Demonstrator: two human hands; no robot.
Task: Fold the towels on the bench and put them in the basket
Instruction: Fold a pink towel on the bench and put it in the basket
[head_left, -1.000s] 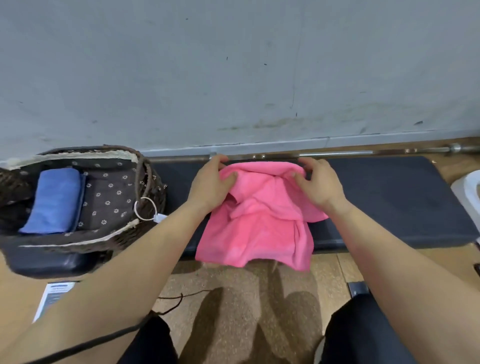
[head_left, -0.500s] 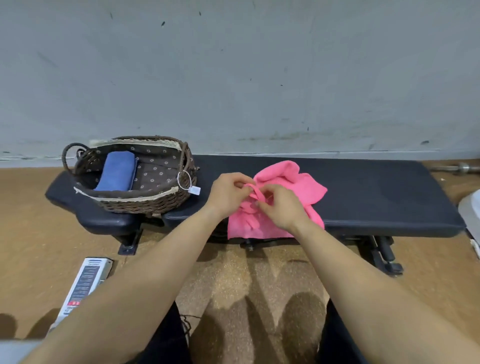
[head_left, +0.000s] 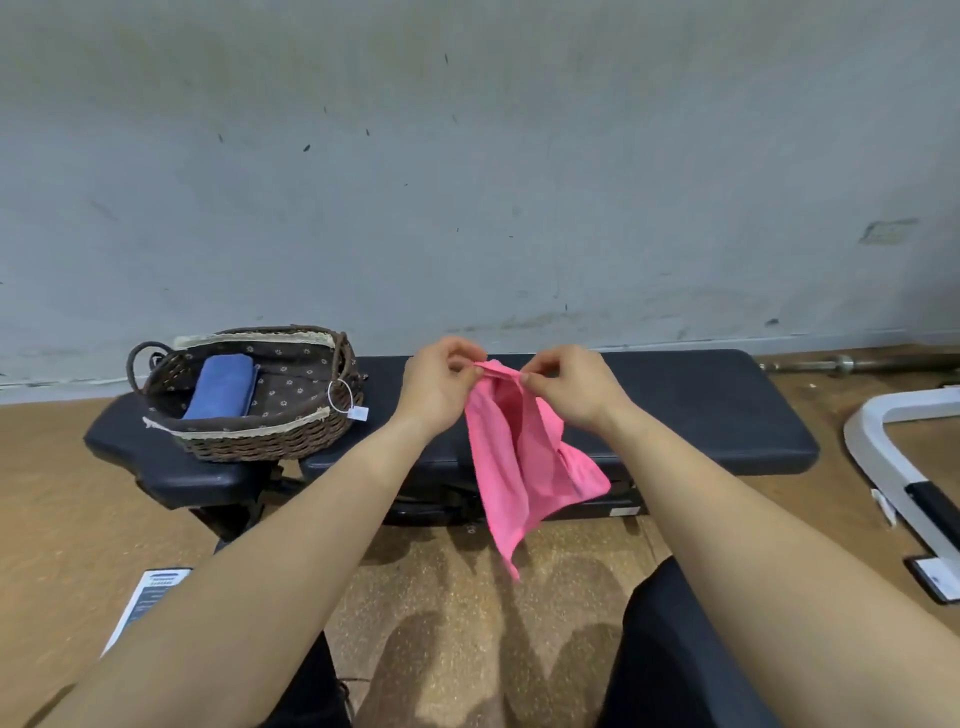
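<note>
The pink towel is hanging in the air in front of the desk, off its pad. Its lowest corner is pointing down toward 6 o'clock over the floor, nearest the person. From that tip the cloth is rising in loose, bunched folds, so its long axis is running 6 to 12 o'clock up to a short top edge. That edge is lying across from 9 to 3 o'clock and is sagging only slightly. The left hand is pinching the 9 o'clock end of it, and the right hand is pinching the 3 o'clock end. The fingers of both are closing narrowly on the hem, thumb against forefinger, and the two hands are sitting near each other at about the same height. The whole towel is therefore lying below the fingers. By my judgement the coming move is depending on drawing the hands apart along the 9-to-3 line to open the cloth flat before any fold. Beyond the hands the dark desk is stretching from 9 to 3 o'clock. At about 10 o'clock on its far left end the basket is standing, with a folded blue towel lying in its left half. The left hand is the nearer one to it.
</note>
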